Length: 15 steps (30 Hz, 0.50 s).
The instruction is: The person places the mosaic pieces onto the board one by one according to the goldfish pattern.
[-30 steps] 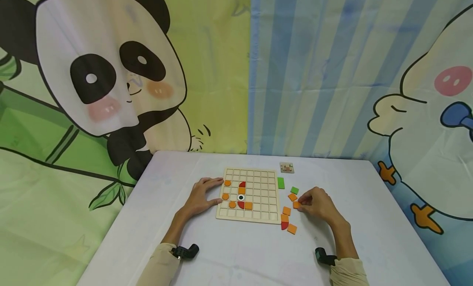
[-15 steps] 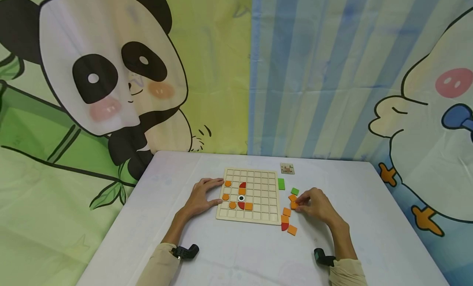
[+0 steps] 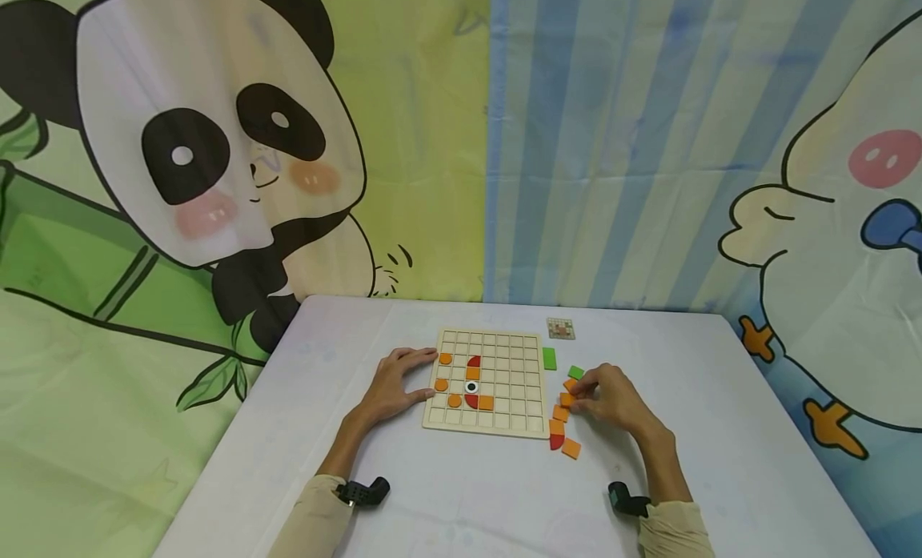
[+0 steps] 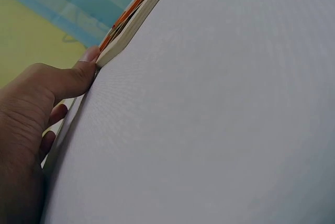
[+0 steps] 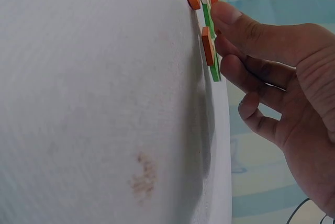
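A pale wooden grid board lies on the table, bearing orange round pieces, orange square tiles, red quarter-round pieces and a white piece with a black dot. My left hand rests at the board's left edge, thumb and forefinger spread apart; in the left wrist view the thumb touches the board's rim. Right of the board, my right hand pinches an orange square tile by its fingertips, among loose tiles. Its far fingers are partly hidden in the head view.
Loose orange tiles, a red quarter-round piece and green tiles lie along the board's right side. A small patterned card lies farther back. Printed curtains stand behind the white table.
My right hand has slid slightly left, bringing the orange square tile closer to the other loose tiles and the board. The left hand has stayed at the board's edge.
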### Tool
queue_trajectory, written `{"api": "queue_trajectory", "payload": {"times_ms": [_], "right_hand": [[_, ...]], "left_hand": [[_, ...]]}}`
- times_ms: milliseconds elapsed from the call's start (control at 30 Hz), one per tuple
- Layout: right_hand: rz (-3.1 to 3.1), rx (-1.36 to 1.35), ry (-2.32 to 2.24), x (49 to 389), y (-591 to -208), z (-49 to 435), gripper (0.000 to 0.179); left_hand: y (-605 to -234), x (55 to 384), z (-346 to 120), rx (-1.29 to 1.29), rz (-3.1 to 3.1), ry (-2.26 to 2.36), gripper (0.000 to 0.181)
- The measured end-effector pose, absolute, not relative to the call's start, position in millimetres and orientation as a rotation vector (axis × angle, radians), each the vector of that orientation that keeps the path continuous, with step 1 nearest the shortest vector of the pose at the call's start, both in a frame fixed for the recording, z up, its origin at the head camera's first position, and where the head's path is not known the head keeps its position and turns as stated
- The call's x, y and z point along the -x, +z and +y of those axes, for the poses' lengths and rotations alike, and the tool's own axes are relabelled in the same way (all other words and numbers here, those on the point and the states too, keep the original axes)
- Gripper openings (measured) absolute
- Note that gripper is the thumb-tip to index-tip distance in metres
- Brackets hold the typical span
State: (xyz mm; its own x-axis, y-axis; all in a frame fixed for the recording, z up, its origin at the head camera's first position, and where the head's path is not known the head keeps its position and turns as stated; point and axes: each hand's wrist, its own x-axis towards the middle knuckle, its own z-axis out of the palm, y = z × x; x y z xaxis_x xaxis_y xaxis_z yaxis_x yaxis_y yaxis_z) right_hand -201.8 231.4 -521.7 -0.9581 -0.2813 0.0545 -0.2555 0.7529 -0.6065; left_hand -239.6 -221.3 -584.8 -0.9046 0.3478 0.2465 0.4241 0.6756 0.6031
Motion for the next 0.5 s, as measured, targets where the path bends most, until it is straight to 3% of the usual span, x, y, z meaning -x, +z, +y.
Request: {"api": "queue_trajectory", "payload": {"times_ms": [500], "right_hand": [[2.884,0.491,-1.009,206.7,-520.6,221.4,0.021]], "left_hand": [[-584.8,239.3,-221.0,0.632,-2.770,-1.037,0.075]]}}
